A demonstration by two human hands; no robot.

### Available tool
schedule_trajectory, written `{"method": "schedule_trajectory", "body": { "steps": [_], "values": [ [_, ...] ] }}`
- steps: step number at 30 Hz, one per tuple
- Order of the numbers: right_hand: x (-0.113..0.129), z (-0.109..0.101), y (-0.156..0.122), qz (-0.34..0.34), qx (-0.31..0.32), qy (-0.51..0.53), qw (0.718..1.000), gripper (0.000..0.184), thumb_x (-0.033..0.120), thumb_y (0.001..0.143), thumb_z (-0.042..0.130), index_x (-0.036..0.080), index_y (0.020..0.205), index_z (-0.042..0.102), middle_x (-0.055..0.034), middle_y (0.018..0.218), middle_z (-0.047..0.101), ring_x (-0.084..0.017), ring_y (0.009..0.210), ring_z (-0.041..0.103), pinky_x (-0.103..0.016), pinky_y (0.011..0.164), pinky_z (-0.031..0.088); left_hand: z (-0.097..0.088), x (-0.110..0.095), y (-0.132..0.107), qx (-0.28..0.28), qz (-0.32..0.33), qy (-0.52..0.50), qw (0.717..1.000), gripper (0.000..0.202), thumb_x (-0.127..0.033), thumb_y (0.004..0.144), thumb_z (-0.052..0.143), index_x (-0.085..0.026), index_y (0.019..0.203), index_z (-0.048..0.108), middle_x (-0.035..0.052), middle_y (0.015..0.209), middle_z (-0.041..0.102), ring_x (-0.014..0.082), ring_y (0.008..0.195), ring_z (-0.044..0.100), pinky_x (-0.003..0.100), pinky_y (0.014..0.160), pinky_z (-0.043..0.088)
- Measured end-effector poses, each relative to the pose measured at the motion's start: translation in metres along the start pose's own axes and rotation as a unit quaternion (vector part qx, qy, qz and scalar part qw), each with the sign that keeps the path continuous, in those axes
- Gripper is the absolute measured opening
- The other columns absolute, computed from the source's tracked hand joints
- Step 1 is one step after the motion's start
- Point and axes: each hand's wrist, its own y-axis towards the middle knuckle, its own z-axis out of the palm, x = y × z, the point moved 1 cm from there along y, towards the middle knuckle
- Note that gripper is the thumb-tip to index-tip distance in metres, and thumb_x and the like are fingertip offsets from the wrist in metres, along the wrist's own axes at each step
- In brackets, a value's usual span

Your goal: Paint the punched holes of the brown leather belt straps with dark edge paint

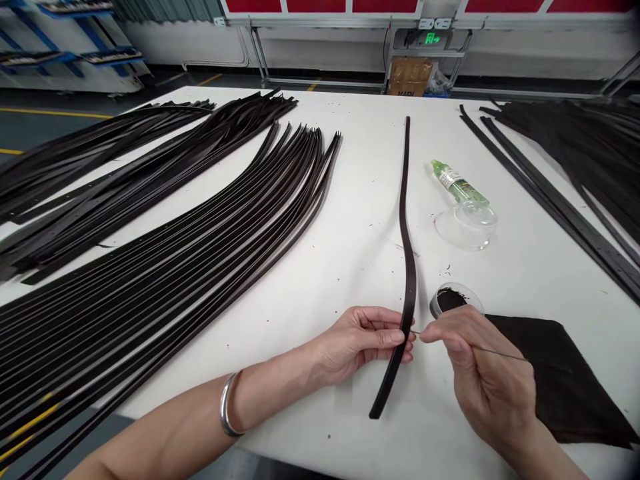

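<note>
A long narrow black strap [407,260] runs away from me over the white table, its near end lifted. My left hand [357,341] pinches it between thumb and fingers a little above that end. In my closed right hand [487,380] is a thin rod-like tool [500,354], with its tip reaching the strap's right edge beside my left fingers. Just beyond the right hand sits a small clear dish [434,305] of dark contents, partly hidden by the hand. A folded dark cloth [560,373] lies under and beside my right wrist.
Rows of black straps [200,253] cover the table's left side, and more straps [565,193] lie at the right. A green-capped bottle [457,183] lies near an upturned clear plastic cup [470,230]. Small dark scraps dot the white table [350,200].
</note>
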Motion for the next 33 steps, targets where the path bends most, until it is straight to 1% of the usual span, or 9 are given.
{"method": "schedule_trajectory", "body": {
  "steps": [10, 19, 23, 26, 28, 29, 31, 32, 33],
  "values": [
    [0.001, 0.001, -0.001, -0.005, 0.0, 0.016, 1.0, 0.029, -0.004, 0.087, 0.045, 0.018, 0.101, 0.058, -0.0041, 0.082, 0.067, -0.017, 0.079, 0.06, -0.035, 0.071, 0.049, 0.001, 0.001, 0.001, -0.002, 0.006, 0.009, 1.0, 0.029, -0.021, 0.073, 0.082, -0.012, 0.099, 0.073, 0.0067, 0.08, 0.072, 0.0152, 0.073, 0.068, 0.031, 0.078, 0.053],
    [0.0, 0.002, -0.002, 0.013, 0.005, 0.02, 1.0, 0.028, -0.004, 0.088, 0.045, 0.017, 0.101, 0.059, -0.0039, 0.082, 0.067, -0.016, 0.081, 0.06, -0.033, 0.071, 0.049, -0.001, 0.001, 0.001, -0.005, 0.016, 0.015, 1.0, 0.028, -0.02, 0.075, 0.08, -0.012, 0.1, 0.072, 0.0068, 0.084, 0.073, 0.0152, 0.076, 0.068, 0.031, 0.08, 0.054],
    [0.005, -0.002, -0.008, 0.063, -0.008, 0.029, 0.998, 0.025, 0.003, 0.092, 0.043, 0.018, 0.094, 0.062, -0.0033, 0.082, 0.069, -0.016, 0.08, 0.063, -0.031, 0.07, 0.05, 0.001, 0.0, 0.002, -0.021, 0.005, 0.004, 1.0, 0.029, -0.02, 0.072, 0.082, -0.011, 0.097, 0.072, 0.0079, 0.087, 0.073, 0.0161, 0.075, 0.069, 0.032, 0.079, 0.054],
    [0.008, -0.02, -0.005, 0.166, -0.099, -0.029, 0.981, 0.03, 0.016, 0.099, 0.038, 0.019, 0.09, 0.066, -0.0034, 0.083, 0.07, -0.014, 0.073, 0.067, -0.028, 0.07, 0.052, 0.006, -0.001, -0.002, -0.054, -0.002, -0.005, 0.999, 0.033, -0.019, 0.066, 0.086, -0.01, 0.095, 0.072, 0.0085, 0.087, 0.074, 0.0152, 0.073, 0.069, 0.03, 0.077, 0.055],
    [-0.002, -0.033, 0.004, 0.251, -0.155, -0.068, 0.953, 0.031, 0.029, 0.101, 0.039, 0.019, 0.092, 0.067, -0.0033, 0.087, 0.071, -0.014, 0.071, 0.069, -0.026, 0.07, 0.055, 0.008, 0.001, -0.008, -0.087, -0.01, -0.011, 0.996, 0.036, -0.02, 0.063, 0.087, -0.01, 0.093, 0.072, 0.0079, 0.084, 0.074, 0.0134, 0.068, 0.068, 0.028, 0.074, 0.055],
    [-0.012, -0.037, 0.012, 0.277, -0.164, -0.073, 0.944, 0.03, 0.035, 0.1, 0.042, 0.019, 0.095, 0.067, -0.0034, 0.091, 0.072, -0.015, 0.074, 0.07, -0.026, 0.071, 0.056, 0.008, 0.003, -0.011, -0.101, -0.013, -0.02, 0.995, 0.037, -0.022, 0.062, 0.088, -0.011, 0.094, 0.071, 0.0075, 0.084, 0.074, 0.0135, 0.068, 0.068, 0.029, 0.073, 0.055],
    [-0.043, -0.039, 0.04, 0.285, -0.113, -0.073, 0.949, 0.032, 0.045, 0.098, 0.045, 0.021, 0.103, 0.066, -0.0039, 0.104, 0.071, -0.017, 0.087, 0.072, -0.026, 0.075, 0.057, 0.003, 0.009, -0.015, -0.111, -0.034, -0.014, 0.993, 0.041, -0.026, 0.059, 0.09, -0.014, 0.094, 0.071, 0.0061, 0.081, 0.074, 0.0151, 0.067, 0.068, 0.031, 0.074, 0.054],
    [-0.062, -0.035, 0.058, 0.276, -0.067, -0.075, 0.956, 0.035, 0.046, 0.099, 0.041, 0.021, 0.105, 0.064, -0.0045, 0.11, 0.07, -0.017, 0.092, 0.071, -0.026, 0.078, 0.058, 0.0, 0.012, -0.017, -0.121, -0.027, 0.026, 0.992, 0.043, -0.027, 0.056, 0.091, -0.013, 0.092, 0.072, 0.0071, 0.08, 0.074, 0.0162, 0.069, 0.069, 0.03, 0.075, 0.054],
    [-0.081, -0.028, 0.079, 0.273, 0.009, -0.094, 0.958, 0.043, 0.044, 0.103, 0.026, 0.021, 0.109, 0.062, -0.005, 0.116, 0.067, -0.015, 0.098, 0.069, -0.027, 0.084, 0.057, -0.004, 0.016, -0.019, -0.137, -0.017, 0.058, 0.989, 0.044, -0.03, 0.055, 0.091, -0.012, 0.09, 0.072, 0.0078, 0.079, 0.074, 0.0174, 0.071, 0.069, 0.031, 0.077, 0.054]
  ]
}}
